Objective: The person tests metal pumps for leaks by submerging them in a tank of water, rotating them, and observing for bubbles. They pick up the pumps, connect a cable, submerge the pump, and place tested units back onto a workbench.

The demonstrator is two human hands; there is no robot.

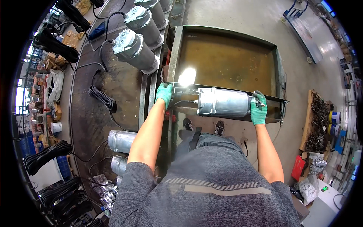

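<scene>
A silver cylindrical motor-like housing (225, 102) lies on its side along the near edge of a shallow metal tank (174, 56) holding brownish liquid. My right hand (258, 109), in a green glove, is closed around the housing's right end, with a small metal part showing between the fingers. A dark cable (184, 101) leaves the housing's left end toward my left hand (165, 94). That hand, also gloved in green, has its fingers curled at the tank's near left corner. What it grips there, if anything, is hidden.
Several upright grey housings (136, 51) with cables stand on the bench at the far left. A coiled black cable (101, 96) and a lying housing (121, 140) are nearer. A blue-handled flat cart (304, 34) stands far right; a wooden pallet (308, 121) with dark parts is at right.
</scene>
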